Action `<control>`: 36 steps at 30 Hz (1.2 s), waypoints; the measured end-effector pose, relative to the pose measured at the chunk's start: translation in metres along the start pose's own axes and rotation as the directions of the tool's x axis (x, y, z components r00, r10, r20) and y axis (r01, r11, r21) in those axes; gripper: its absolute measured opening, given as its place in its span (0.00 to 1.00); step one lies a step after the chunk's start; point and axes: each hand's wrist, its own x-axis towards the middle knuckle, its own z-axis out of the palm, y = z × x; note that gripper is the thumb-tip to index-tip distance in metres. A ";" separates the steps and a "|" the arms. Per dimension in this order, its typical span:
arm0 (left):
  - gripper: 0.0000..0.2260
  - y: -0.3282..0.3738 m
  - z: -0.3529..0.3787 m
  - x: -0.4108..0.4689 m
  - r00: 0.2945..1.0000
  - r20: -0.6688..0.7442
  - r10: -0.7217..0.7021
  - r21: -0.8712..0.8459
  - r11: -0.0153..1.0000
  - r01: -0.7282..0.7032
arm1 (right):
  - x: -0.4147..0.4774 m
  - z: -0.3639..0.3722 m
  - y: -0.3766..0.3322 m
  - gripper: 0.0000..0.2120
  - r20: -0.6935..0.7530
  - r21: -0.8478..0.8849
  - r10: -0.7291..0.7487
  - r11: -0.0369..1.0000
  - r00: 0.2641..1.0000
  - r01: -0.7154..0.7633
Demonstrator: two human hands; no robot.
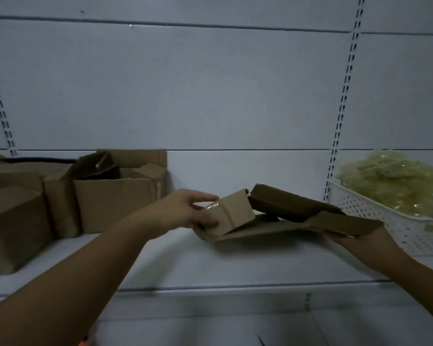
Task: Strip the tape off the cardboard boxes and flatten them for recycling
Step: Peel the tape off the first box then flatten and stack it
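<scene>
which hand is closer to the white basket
Right. The right hand supports the right end of the cardboard box, just beside the white basket; the left hand grips its left flap, farther away.

Left hand (183,211) pinches, right hand (360,243) grips (both stretched forward).

No text, label, brand, number or sign can be read anywhere. The brown faces of the cardboard boxes (110,203) at the left end of the shelf (210,265) and of the flattened box (273,232) above its middle look plain. The view is dim and blurred, and the white basket (375,211) at the right end shows no legible marking.
</scene>
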 end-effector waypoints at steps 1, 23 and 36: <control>0.25 0.001 0.003 -0.003 0.993 0.120 0.001 0.101 0.995 -0.013 | -0.002 -0.002 0.002 0.09 0.011 -0.011 0.013 1.000 1.000 -0.013; 0.25 0.039 0.034 0.009 0.999 -0.032 -0.043 0.630 0.775 0.054 | -0.007 -0.011 0.015 0.20 0.071 -0.043 -0.010 0.999 0.997 0.013; 0.20 -0.016 0.017 0.004 0.912 0.112 -0.395 -0.594 0.709 0.380 | 0.006 -0.041 -0.049 0.17 0.159 -0.244 -0.320 0.904 0.934 0.351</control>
